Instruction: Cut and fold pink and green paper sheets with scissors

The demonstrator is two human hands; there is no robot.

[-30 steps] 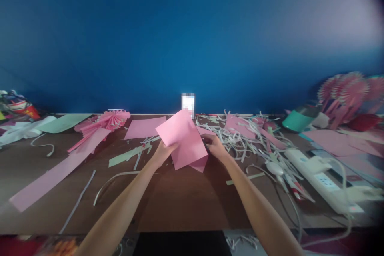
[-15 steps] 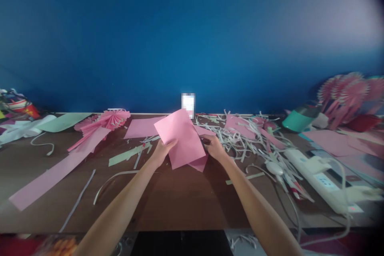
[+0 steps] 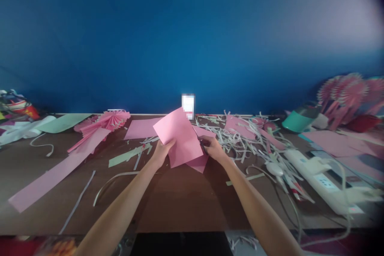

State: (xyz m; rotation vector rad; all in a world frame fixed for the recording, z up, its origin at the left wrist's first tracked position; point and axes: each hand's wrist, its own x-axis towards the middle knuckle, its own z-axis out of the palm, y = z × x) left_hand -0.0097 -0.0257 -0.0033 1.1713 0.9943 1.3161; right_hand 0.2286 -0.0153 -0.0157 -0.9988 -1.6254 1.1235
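Note:
My left hand point(image 3: 163, 151) pinches a sheet of pink paper point(image 3: 181, 140) by its left edge, thumb on top. The sheet is tilted and held up over the desk. At its right edge, my right hand point(image 3: 213, 147) is closed around dark scissors point(image 3: 203, 142), mostly hidden by the fingers and the paper. Another piece of pink paper point(image 3: 199, 164) shows under the lower edge of the held sheet. Behind it a flat pink sheet point(image 3: 141, 129) lies on the desk, and a phone-like bright screen point(image 3: 188, 106), blurred out, stands against the blue wall.
White paper strips point(image 3: 240, 140) lie heaped right of centre. A power strip point(image 3: 318, 180) with cables is farther right, near a green cup-like container point(image 3: 297, 119) and pink paper rosettes point(image 3: 345, 90). Leftward are a pleated pink fan point(image 3: 112, 119) and a long pink strip point(image 3: 57, 174).
The held pink sheet has shifted slightly left, and more of the scissors shows at its right edge. Both hands keep their holds.

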